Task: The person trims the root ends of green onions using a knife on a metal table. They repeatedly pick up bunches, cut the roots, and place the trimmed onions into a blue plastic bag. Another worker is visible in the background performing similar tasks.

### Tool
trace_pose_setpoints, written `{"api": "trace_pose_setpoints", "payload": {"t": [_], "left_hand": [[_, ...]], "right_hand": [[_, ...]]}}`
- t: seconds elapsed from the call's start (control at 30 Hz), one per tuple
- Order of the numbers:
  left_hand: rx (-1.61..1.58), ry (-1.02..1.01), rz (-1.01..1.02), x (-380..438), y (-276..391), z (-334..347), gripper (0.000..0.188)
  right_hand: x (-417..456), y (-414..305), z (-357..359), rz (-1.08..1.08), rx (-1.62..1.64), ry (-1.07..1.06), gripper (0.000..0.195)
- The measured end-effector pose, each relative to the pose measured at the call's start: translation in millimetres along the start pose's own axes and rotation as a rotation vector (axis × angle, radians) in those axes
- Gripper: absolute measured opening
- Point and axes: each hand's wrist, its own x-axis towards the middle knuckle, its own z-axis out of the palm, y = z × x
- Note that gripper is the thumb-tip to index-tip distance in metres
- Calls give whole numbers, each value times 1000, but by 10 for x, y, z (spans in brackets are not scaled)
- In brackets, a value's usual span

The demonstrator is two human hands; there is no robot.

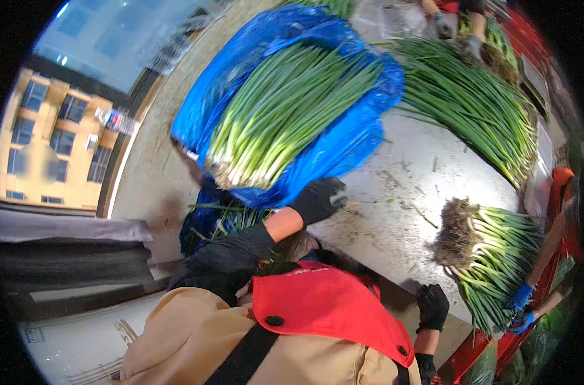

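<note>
My left hand [320, 199], in a black knit glove with a grey palm, is at the near edge of the table beside the blue plastic bag [359, 139]; its fingers are curled, and whether it pinches anything does not show. Inside the opened bag lies a large bundle of green onions [292, 115], roots towards me. Lower right, my right hand [432, 307], also black-gloved, rests its curled fingers near the table edge; I cannot tell if it grips anything. To the right of it lies another bunch of green onions [499, 255] with soil-covered roots pointing left.
Long green onions [470, 101] lie across the far right of the metal table [393, 231], which carries dirt and leaf scraps. A co-worker's blue-gloved hands [522, 308] touch the right bunch. Another co-worker's grey-gloved hands [458, 36] are at the top. Leaf trimmings [229, 221] fill a bag at left.
</note>
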Motion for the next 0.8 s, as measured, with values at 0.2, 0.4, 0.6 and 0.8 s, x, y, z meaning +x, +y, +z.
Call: {"api": "trace_pose_setpoints", "payload": {"t": [0.2, 0.4, 0.6, 0.8], "left_hand": [[283, 208, -291, -471, -1284, -902, 37], [733, 247, -401, -426, -1642, -549, 40], [627, -11, -351, -377, -1163, -717, 27], [526, 157, -482, -368, -1343, -564, 38]], "right_hand": [[1021, -1779, 26, -390, 186, -89, 18], [1721, -2973, 189, -364, 703, -301, 24], [2015, -3296, 425, 66, 1184, -558, 19], [2202, -3297, 355, 542, 1608, -778, 23]]}}
